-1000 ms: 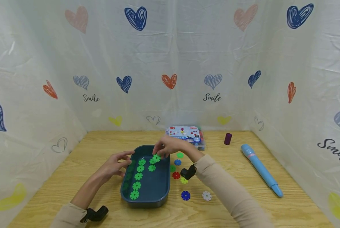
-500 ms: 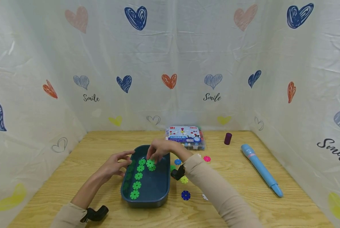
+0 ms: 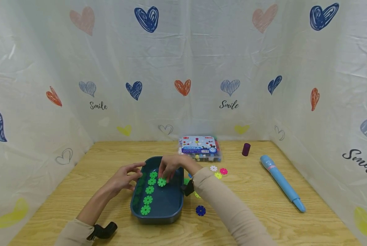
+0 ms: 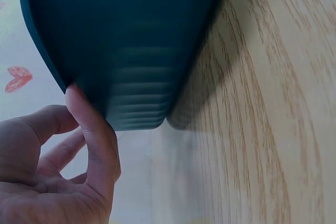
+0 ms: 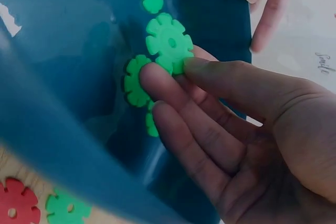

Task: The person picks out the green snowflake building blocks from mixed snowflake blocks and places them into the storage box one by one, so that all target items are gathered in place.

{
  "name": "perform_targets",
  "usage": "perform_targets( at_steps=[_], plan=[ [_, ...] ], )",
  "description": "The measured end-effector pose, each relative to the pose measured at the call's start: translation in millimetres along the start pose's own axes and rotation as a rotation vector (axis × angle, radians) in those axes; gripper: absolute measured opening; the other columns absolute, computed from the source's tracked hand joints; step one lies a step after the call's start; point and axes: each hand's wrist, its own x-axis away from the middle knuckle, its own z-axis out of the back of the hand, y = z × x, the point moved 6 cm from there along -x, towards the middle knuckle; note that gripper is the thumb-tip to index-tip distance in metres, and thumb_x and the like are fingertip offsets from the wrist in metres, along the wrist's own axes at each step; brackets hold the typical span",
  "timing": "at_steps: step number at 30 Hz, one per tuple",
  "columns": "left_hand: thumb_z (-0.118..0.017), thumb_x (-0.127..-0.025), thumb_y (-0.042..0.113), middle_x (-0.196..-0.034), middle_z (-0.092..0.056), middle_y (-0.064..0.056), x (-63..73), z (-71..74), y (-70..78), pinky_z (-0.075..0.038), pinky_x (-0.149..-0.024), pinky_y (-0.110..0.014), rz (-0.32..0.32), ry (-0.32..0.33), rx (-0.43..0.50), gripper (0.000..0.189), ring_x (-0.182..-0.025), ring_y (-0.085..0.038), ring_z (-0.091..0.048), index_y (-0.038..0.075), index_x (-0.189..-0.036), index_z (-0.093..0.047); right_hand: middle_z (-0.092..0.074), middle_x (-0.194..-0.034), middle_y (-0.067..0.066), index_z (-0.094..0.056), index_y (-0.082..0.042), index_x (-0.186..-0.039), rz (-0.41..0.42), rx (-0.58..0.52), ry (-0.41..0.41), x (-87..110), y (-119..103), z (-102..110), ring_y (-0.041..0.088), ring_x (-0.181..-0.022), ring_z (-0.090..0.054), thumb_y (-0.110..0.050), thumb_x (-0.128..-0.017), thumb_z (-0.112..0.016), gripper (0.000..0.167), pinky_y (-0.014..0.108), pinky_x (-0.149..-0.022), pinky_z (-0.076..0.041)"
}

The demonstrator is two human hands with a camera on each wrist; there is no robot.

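A deep blue-green plastic tray (image 3: 171, 218) stands on the table, with a line of green snowflake discs (image 3: 148, 199) along its left side. My left hand (image 3: 121, 179) holds the tray's left rim; the left wrist view shows bent fingers (image 4: 100, 142) with a tip at that edge. Over the tray my right hand (image 3: 171, 166) pinches a green snowflake disc (image 5: 169, 39) between thumb and fingers, low above the floor. Behind my fingertips in the right wrist view, another green disc (image 5: 137, 81) lies partly covered.
Right of the tray lie loose discs: dark blue (image 3: 200, 210), pink (image 3: 223, 171), white (image 3: 213, 168), and red (image 5: 18, 203). A clear parts box (image 3: 199, 149) stands at the back. Farther right are a purple cylinder (image 3: 246, 149) and a light-blue thick pen (image 3: 282, 182).
My right hand has moved left and toward me inside the tray, bringing the green disc down over the second group of discs. The left hand stays at the rim.
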Motion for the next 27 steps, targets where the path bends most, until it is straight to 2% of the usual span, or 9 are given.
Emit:
perform_targets(
  at_steps=[5, 14, 27],
  plan=[
    [-0.058, -0.099, 0.018, -0.127, -0.047, -0.021, 0.4, 0.4, 0.4, -0.056, -0.058, -0.028, 0.0, 0.0, 0.001, 0.052, -0.085, -0.019, -0.058, 0.01, -0.148, -0.042, -0.074, -0.084, 0.004, -0.076, -0.006, -0.095, -0.016, -0.019, -0.013, -2.9, 0.9, -1.9, 0.026, -0.082, -0.075, -0.004, -0.095, -0.061, 0.015, 0.035, -0.076, -0.06],
    [-0.058, -0.099, 0.017, -0.126, -0.047, -0.02, 0.0, 0.4, 0.7, -0.056, -0.058, -0.028, -0.004, 0.001, 0.0, 0.052, -0.084, -0.019, -0.058, 0.01, -0.148, -0.043, -0.073, -0.082, 0.006, -0.075, -0.006, -0.092, -0.038, -0.01, -0.035, -3.5, 0.5, -3.9, 0.025, -0.08, -0.074, -0.004, -0.094, -0.062, 0.014, 0.031, -0.072, -0.06],
    [-0.058, -0.099, 0.018, -0.125, -0.047, -0.02, -0.4, 0.0, 0.6, -0.057, -0.058, -0.029, -0.011, 0.01, -0.014, 0.052, -0.084, -0.02, -0.059, 0.009, -0.148, -0.043, -0.073, -0.085, 0.006, -0.074, -0.006, -0.094, -0.083, 0.015, -0.079, -2.0, 3.0, -7.8, 0.029, -0.088, -0.074, -0.004, -0.095, -0.061, 0.014, 0.038, -0.081, -0.059]
  ],
)
